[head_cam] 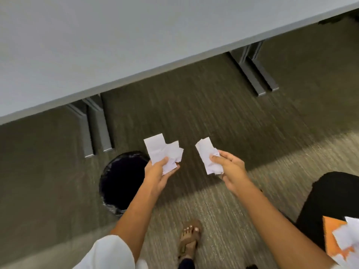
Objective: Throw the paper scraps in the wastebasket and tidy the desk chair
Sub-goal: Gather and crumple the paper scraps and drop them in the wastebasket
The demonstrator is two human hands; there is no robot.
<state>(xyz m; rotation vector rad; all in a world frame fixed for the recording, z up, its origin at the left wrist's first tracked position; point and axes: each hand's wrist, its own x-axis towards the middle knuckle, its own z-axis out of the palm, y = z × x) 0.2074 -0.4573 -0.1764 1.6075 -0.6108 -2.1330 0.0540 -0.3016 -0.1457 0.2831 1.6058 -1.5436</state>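
You hold white paper scraps in both hands at frame centre. Your left hand (158, 173) has its fingers clamped on one bunch of scraps (165, 152), right beside the rim of the wastebasket (118, 183) at lower left, likely lined up for a drop. Your right hand (229, 167) pinches a second bunch (208, 156), further from the bin. More scraps (347, 237) lie on an orange sheet (332, 237) on the black desk chair (330, 195) at lower right, so chair tidying isn't done. The grey desk (116, 45) fills the top.
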